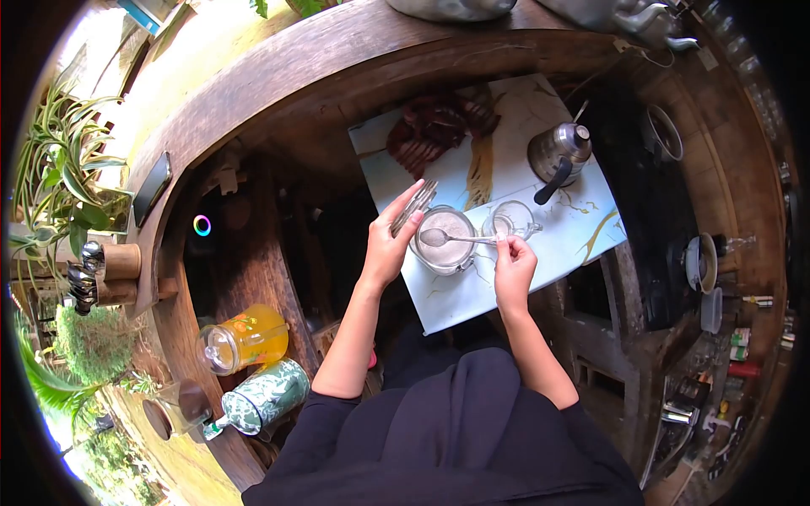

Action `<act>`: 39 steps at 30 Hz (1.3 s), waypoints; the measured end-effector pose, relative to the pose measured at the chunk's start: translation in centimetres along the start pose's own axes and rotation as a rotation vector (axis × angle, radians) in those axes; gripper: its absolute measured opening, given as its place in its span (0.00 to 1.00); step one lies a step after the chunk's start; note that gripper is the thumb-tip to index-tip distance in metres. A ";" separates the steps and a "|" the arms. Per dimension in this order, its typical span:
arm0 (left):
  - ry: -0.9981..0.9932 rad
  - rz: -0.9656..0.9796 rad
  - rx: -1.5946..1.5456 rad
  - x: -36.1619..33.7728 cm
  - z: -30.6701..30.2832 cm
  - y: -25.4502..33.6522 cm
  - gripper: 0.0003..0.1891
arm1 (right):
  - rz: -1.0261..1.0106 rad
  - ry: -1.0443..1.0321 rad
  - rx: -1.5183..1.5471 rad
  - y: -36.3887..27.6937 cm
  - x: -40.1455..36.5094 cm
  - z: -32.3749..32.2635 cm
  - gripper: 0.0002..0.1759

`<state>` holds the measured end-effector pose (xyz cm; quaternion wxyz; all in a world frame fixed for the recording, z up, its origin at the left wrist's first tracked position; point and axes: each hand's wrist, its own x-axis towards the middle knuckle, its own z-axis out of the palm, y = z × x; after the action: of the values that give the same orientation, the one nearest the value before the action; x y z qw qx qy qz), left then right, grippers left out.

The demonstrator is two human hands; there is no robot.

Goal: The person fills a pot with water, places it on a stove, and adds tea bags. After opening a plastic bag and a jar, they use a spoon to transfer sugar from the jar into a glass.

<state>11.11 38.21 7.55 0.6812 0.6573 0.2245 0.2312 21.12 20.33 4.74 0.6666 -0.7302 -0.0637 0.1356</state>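
Observation:
A glass jar of pale powder stands on the white marble-patterned table. My right hand pinches the handle of a metal spoon, whose bowl is over the powder inside the jar's rim. Beside the jar's left side, my left hand holds a metal-looking lid tilted on edge between thumb and fingers. A clear glass cup sits just right of the jar, partly behind the spoon handle, with a little pale matter in it.
Farther back on the table are a dark red cloth and a steel kettle with a black handle. A curved wooden counter wraps around the left, holding a phone. An orange-filled jar and a green-white container stand lower left.

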 end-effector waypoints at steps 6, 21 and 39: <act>-0.004 -0.012 -0.041 0.0 0.1 0.5 0.25 | 0.137 -0.031 0.222 -1.3 0.9 -2.6 0.11; 0.001 -0.024 -0.046 0.1 0.2 0.5 0.25 | -0.949 0.008 -0.888 -5.4 2.3 -7.7 0.01; -0.071 0.082 0.240 -0.3 0.3 1.2 0.27 | -0.561 -0.181 -0.391 -1.3 -2.5 -0.1 0.04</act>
<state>11.04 37.85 8.73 0.5953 0.7503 0.1994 0.2069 18.89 19.71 6.34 0.5170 -0.7832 -0.3455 -0.0035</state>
